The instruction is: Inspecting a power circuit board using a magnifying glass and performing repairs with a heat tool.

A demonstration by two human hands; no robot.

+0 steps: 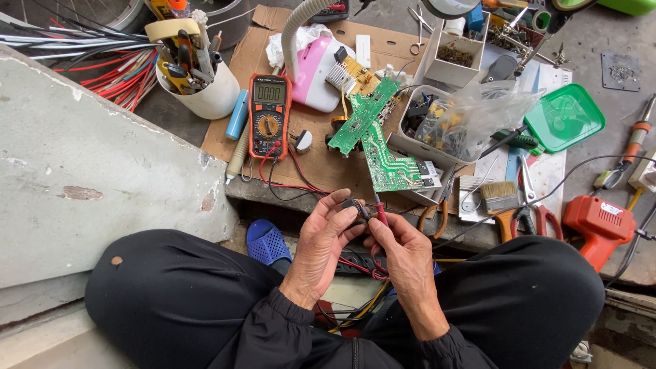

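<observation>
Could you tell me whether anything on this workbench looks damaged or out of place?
Yes: two bare green circuit boards lie askew on the cardboard, out of any housing. The concrete slab is chipped at its edge. Loose tools lie scattered about.

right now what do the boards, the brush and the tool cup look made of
Boards: rigid green laminate, semi-gloss, with pale printed tracks. Brush: pale bristles in a dull metal band, orange handle that could be plastic or painted wood. Cup: smooth white, likely plastic, though ceramic is possible.
</observation>
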